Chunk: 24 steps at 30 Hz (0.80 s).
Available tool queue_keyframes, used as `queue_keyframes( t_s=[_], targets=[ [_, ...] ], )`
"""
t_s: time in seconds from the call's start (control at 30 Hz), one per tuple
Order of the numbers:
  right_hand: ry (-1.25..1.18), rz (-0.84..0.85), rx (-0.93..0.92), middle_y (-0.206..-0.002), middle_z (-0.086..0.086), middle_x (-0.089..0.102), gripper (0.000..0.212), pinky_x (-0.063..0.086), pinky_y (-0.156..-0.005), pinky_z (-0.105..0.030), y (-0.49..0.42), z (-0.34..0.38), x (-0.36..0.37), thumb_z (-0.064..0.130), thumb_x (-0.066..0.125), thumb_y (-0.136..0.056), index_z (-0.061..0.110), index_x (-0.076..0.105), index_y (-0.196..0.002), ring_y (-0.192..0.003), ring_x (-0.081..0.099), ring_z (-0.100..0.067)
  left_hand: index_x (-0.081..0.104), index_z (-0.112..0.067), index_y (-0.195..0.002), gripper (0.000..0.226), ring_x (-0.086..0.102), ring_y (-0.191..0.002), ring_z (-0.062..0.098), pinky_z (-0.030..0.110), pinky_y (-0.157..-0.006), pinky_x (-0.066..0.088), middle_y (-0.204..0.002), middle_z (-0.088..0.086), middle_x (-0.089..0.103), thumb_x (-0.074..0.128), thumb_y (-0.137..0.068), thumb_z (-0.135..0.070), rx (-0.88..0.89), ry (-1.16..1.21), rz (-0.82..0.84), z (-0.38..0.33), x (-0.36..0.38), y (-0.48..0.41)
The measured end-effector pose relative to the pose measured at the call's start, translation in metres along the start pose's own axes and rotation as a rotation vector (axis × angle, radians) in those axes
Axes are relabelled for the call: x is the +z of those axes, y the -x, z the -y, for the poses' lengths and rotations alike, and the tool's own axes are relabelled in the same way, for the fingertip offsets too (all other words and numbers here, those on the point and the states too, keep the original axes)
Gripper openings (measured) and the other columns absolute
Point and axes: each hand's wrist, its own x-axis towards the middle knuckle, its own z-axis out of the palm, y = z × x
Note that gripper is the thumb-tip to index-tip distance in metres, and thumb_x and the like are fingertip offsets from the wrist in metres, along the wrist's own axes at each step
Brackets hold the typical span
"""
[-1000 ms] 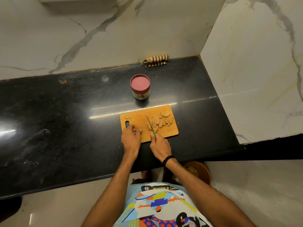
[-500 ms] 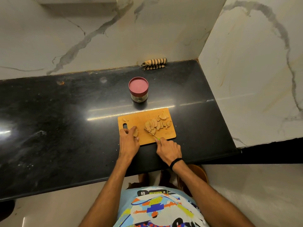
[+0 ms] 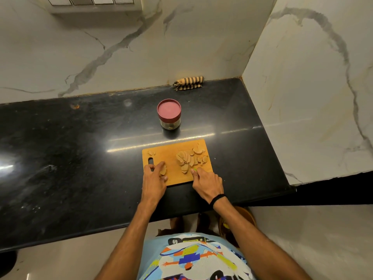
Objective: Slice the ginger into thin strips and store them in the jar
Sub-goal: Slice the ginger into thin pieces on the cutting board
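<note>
A black polished stone counter (image 3: 80,158) runs under both hands and ends against a pale veined marble wall (image 3: 121,57) beyond them. A second marble wall (image 3: 312,87) closes the corner out past the right hand (image 3: 207,181). A switch panel (image 3: 90,1) sits high on the far wall.

Far beyond the hands, against the wall, lies a folded striped cloth (image 3: 188,83). A wooden cutting board (image 3: 177,174) lies flat under the fingertips of both hands.

The left hand (image 3: 154,178) rests on the board's near left corner, its fingers curled round a ginger piece (image 3: 163,170). The right hand, with a black wristband (image 3: 217,199), grips the green handle of a knife (image 3: 186,161). The thin blade runs away from it into a heap of ginger slices (image 3: 190,159) just beyond its knuckles. A few small scraps (image 3: 151,152) lie beyond the left hand near the board's handle slot.

The jar (image 3: 169,115) stands upright past the board, between the hands and the cloth, with its red lid on. What the glass holds is too small to tell.
</note>
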Motion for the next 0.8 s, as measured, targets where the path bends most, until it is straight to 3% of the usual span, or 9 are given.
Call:
queue_keyframes(
  t_s=[0.2, 0.37, 0.63, 0.8],
  targets=[
    [-0.047, -0.066, 0.166, -0.091, -0.013, 0.068, 0.048, 0.048, -0.074, -0.043, -0.006, -0.005, -0.005, 0.051, 0.025, -0.104, 0.016, 0.058, -0.105, -0.087, 0.065, -0.036, 0.047, -0.022, -0.146, 0.057, 0.049, -0.113, 0.015, 0.034, -0.106, 0.046, -0.137, 0.005, 0.034, 0.068, -0.093, -0.012, -0.005, 0.023, 0.009, 0.007, -0.004, 0.004],
    [-0.037, -0.059, 0.321, -0.101, -0.013, 0.068, 0.050, 0.046, -0.079, -0.043, -0.012, -0.011, -0.010, 0.048, 0.023, -0.105, 0.014, 0.059, -0.113, -0.096, 0.064, -0.035, 0.050, -0.021, -0.144, 0.053, 0.054, -0.113, 0.020, 0.036, -0.106, 0.048, -0.135, 0.003, 0.038, 0.067, -0.095, -0.015, -0.036, 0.047, -0.001, 0.004, -0.002, 0.003],
    [0.004, -0.049, 0.295, -0.099, -0.011, 0.068, 0.048, 0.046, -0.074, -0.040, -0.007, -0.006, -0.007, 0.047, 0.023, -0.105, 0.014, 0.057, -0.115, -0.092, 0.065, -0.032, 0.050, -0.018, -0.144, 0.054, 0.057, -0.106, 0.018, 0.033, -0.103, 0.049, -0.127, 0.000, 0.041, 0.069, -0.093, -0.015, -0.053, 0.057, -0.001, 0.000, -0.002, -0.001],
    [0.019, -0.008, 0.296, -0.101, -0.012, 0.067, 0.052, 0.047, -0.075, -0.041, -0.007, -0.008, -0.004, 0.048, 0.022, -0.105, 0.013, 0.058, -0.117, -0.094, 0.064, -0.032, 0.049, -0.016, -0.145, 0.058, 0.056, -0.094, 0.009, 0.020, -0.093, 0.044, -0.128, 0.001, 0.044, 0.071, -0.092, -0.016, -0.047, 0.077, -0.006, -0.001, -0.004, -0.001]
  ],
)
